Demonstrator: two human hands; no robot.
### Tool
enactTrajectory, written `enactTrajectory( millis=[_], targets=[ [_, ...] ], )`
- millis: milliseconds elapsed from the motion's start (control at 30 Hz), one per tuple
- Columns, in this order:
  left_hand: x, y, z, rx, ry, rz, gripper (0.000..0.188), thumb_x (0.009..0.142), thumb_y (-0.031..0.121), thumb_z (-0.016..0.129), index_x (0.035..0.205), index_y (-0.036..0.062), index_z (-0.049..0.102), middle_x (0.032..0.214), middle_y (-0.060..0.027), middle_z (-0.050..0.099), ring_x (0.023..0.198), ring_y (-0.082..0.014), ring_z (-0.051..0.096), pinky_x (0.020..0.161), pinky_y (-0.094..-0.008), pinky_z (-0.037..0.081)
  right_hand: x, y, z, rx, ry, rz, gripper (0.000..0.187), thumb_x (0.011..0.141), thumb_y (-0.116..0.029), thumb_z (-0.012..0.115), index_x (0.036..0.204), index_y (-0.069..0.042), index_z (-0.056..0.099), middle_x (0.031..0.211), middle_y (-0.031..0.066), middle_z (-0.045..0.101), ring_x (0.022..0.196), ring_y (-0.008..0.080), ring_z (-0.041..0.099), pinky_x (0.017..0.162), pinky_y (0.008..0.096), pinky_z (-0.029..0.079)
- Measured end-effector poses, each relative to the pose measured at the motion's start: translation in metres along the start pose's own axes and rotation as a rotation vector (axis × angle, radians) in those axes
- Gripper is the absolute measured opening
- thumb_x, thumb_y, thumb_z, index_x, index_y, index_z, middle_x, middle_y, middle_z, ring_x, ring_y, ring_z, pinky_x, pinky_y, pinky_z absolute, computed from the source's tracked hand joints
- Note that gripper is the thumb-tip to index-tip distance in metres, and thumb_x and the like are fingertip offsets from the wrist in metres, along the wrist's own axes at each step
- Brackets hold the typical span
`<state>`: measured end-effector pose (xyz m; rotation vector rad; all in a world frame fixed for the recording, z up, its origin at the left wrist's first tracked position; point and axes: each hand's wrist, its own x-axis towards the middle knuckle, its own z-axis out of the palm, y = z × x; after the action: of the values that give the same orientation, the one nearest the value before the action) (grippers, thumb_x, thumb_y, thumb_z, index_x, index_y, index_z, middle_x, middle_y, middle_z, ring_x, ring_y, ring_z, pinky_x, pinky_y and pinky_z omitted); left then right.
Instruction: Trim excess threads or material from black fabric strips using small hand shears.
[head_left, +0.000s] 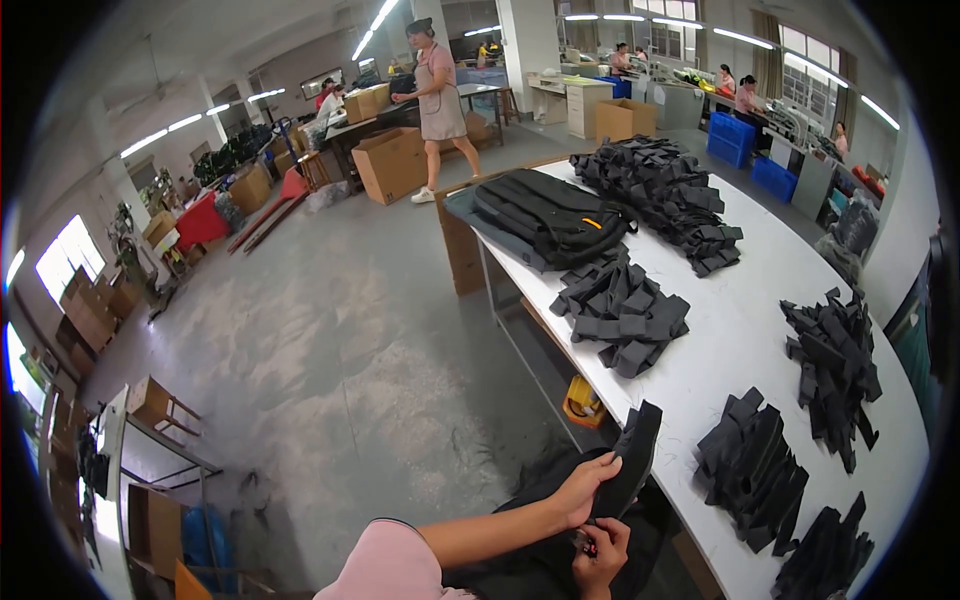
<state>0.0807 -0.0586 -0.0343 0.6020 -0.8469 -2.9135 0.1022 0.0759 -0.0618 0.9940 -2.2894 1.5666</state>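
A black fabric strip [638,445] is gripped in my left hand [583,490], thumb lying on top. It slants up beside the near left edge of the white table [740,320]. Just below, my right hand [604,562] is closed round a small dark object with a red spot, mostly hidden by the fingers; its kind does not show. Dark cloth [500,570] lies under my forearms. Closest on the tabletop are a heap of similar black strips [755,470] and a smaller heap [825,555] at the lower right.
Farther along the table lie more strip heaps [628,315] and a black backpack [550,215]. A yellow container [583,402] sits below the table's left edge. Beyond it, a person in an apron [437,95] stands near a cardboard box [390,165]. Several others sit at distant workstations.
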Motion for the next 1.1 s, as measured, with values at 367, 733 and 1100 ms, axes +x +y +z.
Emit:
enactTrajectory(
  millis=[367,733,1100],
  targets=[
    [-0.002,-0.014,-0.019,0.003,0.074,0.085,0.03,0.096,0.024,0.051,0.117,0.0022,0.056,0.104,-0.0033,0.063,0.091,-0.0108,0.06,0.081,-0.0247,0.049,-0.012,0.017,0.008,0.32,-0.002,0.258,0.018,0.07,0.008,0.065,0.084,0.0,0.057,0.084,0.0093,0.055,0.068,0.0192,0.053,0.061,0.0258,0.042],
    [-0.013,0.005,-0.025,-0.03,0.104,0.029,0.031,0.097,0.025,0.047,0.115,0.0019,0.057,0.103,-0.0049,0.064,0.09,-0.0133,0.061,0.079,-0.0253,0.049,-0.019,0.02,0.013,0.203,-0.021,0.237,0.018,0.071,0.007,0.064,0.078,-0.002,0.051,0.074,0.006,0.044,0.063,0.0149,0.046,0.055,0.025,0.036],
    [-0.01,-0.019,-0.016,0.183,0.083,0.207,0.028,0.098,0.025,0.045,0.11,0.0024,0.058,0.091,-0.0038,0.064,0.081,-0.0082,0.058,0.074,-0.0228,0.047,-0.004,0.004,0.006,0.407,0.009,0.563,0.022,0.082,0.001,0.061,0.08,-0.005,0.041,0.075,-0.0019,0.038,0.066,0.0064,0.037,0.06,0.0191,0.031]
  ],
)
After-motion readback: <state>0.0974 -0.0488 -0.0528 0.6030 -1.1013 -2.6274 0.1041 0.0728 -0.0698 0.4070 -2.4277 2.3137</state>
